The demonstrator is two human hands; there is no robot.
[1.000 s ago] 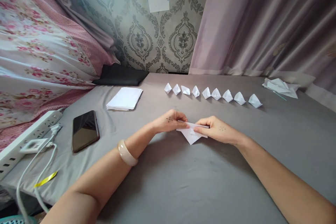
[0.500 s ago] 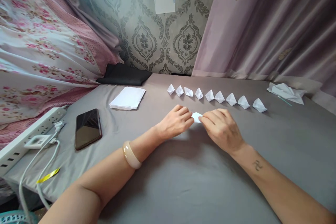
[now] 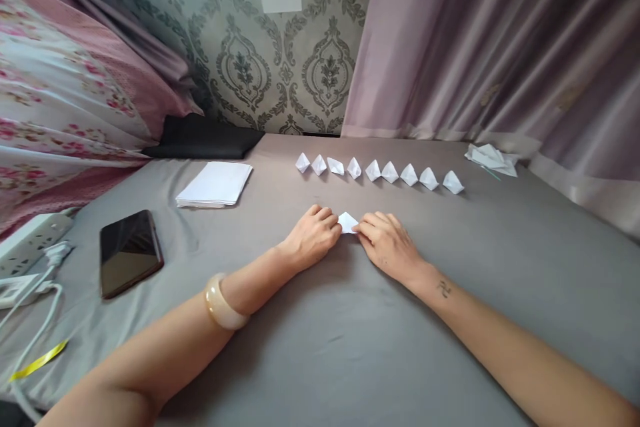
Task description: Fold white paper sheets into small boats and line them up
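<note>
A small folded white paper (image 3: pixel 347 222) sits between my two hands, just above or on the grey cloth; I cannot tell if it touches. My left hand (image 3: pixel 313 235) has its fingers closed on the paper's left side. On the opposite side, my right hand (image 3: pixel 389 243) pinches the right corner. My fingers hide both ends of the paper, and only its pointed middle shows. Beyond my hands, several folded paper boats (image 3: pixel 390 172) stand in a row across the cloth.
A stack of white paper (image 3: pixel 215 183) lies at the left, with a phone (image 3: pixel 130 253) nearer me. Beside it are a power strip (image 3: pixel 30 240) with cables and a yellow strip (image 3: pixel 40 360). More folded paper (image 3: pixel 493 159) and a thin green stick (image 3: pixel 490 173) lie far right. Black cloth (image 3: pixel 205 138) is behind.
The camera view has turned right, so everything sits further left. The paper between my hands now shows a pointed top instead of a flatter one; both hands still hold it.
</note>
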